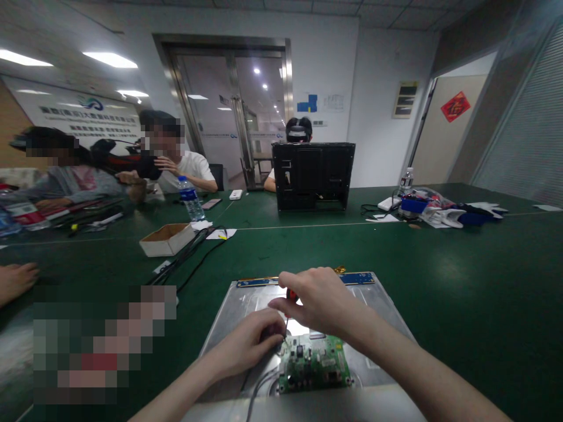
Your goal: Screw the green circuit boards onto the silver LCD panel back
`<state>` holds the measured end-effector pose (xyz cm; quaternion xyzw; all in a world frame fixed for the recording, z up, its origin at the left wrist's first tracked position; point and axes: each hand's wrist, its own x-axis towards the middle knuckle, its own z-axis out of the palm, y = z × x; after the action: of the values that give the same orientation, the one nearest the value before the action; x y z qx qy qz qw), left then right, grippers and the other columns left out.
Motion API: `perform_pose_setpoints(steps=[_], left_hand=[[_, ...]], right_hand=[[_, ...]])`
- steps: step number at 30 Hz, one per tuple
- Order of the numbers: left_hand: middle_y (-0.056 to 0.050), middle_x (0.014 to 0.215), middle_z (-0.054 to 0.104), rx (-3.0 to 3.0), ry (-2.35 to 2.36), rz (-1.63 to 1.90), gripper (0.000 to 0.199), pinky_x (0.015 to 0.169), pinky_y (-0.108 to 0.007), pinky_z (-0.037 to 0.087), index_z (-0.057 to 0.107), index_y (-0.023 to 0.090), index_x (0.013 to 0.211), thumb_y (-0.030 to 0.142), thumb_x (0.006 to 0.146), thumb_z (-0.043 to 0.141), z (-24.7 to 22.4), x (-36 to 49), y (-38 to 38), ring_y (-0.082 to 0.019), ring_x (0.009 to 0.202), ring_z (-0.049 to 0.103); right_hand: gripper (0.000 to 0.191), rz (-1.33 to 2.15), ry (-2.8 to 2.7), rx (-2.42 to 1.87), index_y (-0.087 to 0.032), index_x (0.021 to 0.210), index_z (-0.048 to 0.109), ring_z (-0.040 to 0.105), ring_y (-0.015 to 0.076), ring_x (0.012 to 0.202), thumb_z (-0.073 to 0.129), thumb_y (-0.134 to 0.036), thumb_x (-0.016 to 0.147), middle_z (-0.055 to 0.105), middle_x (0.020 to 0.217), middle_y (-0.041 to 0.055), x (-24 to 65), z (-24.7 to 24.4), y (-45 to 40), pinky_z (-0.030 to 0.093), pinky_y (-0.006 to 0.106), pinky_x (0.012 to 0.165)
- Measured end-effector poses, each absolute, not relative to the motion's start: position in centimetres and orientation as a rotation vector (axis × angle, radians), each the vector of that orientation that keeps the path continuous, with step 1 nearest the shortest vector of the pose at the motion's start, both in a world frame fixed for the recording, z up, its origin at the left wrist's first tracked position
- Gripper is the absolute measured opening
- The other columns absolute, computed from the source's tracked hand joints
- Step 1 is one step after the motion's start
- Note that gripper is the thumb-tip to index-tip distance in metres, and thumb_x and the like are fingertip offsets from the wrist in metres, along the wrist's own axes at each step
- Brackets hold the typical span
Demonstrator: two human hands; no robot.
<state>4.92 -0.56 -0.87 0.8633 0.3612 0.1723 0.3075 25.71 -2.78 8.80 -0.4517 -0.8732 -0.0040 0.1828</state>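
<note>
A silver metal panel lies on the green table in front of me, with a green circuit board on its near part and a blue strip board along its far edge. My right hand is closed round the red and black handle of a screwdriver, whose shaft points down at the board's upper left corner. Beside that tip, my left hand has its fingers pinched together; what they hold, if anything, is too small to tell. A dark cable runs from the board's left side.
An open box and black cables lie at the left, near a water bottle. A black display frame stands across the green table. Gloves lie at the right. Several people sit around; one's hand is at far left.
</note>
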Motion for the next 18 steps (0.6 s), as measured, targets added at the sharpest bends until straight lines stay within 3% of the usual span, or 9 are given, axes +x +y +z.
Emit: perform_pose_setpoints(steps=[3,7,11,15,18], left_hand=[[0.001,0.079,0.06,2.287,0.967,0.459,0.009,0.068,-0.027,0.039,0.062,0.019,0.084,0.014,0.084,0.055,-0.92,4.93,-0.61,-0.017,0.073,0.053],[-0.001,0.083,0.064,2.274,0.965,0.461,0.011,0.07,-0.027,0.042,0.064,0.019,0.089,0.014,0.086,0.055,-1.17,4.81,-0.46,-0.018,0.076,0.055],[-0.001,0.087,0.065,2.25,0.897,0.478,0.009,0.073,-0.029,0.044,0.064,0.019,0.088,0.014,0.087,0.056,-1.17,4.76,-0.3,-0.019,0.079,0.056],[-0.002,0.086,0.066,2.241,0.864,0.513,0.008,0.073,-0.03,0.045,0.061,0.019,0.083,0.017,0.088,0.055,-1.21,4.82,-0.21,-0.02,0.08,0.057],[-0.003,0.09,0.068,2.239,0.853,0.517,0.008,0.075,-0.031,0.046,0.062,0.019,0.088,0.019,0.09,0.055,-1.07,4.88,-0.23,-0.021,0.082,0.058]], right_hand=[[0.027,-0.056,-2.478,-1.312,-0.022,0.093,0.065,0.069,0.0196,0.067,0.057,-0.047,0.101,0.078,0.08,0.0039,25.56,8.62,-2.64,0.022,0.03,0.055],[0.015,-0.018,-2.486,-1.291,-0.021,0.106,0.063,0.071,0.0205,0.069,0.059,-0.033,0.097,0.08,0.086,0.0038,25.41,8.74,-2.71,0.024,0.029,0.055],[0.027,0.093,-2.476,-1.23,-0.018,0.112,0.059,0.067,0.0194,0.066,0.061,-0.025,0.087,0.079,0.085,0.0034,25.42,8.91,-3.0,0.025,0.028,0.054],[0.022,0.113,-2.496,-1.136,-0.019,0.103,0.058,0.064,0.018,0.066,0.061,-0.025,0.082,0.076,0.086,0.0036,25.73,9.06,-3.34,0.025,0.028,0.054],[0.016,0.096,-2.495,-1.134,-0.02,0.096,0.057,0.065,0.0178,0.067,0.062,-0.033,0.09,0.075,0.084,0.0027,25.92,9.24,-3.5,0.026,0.028,0.054]])
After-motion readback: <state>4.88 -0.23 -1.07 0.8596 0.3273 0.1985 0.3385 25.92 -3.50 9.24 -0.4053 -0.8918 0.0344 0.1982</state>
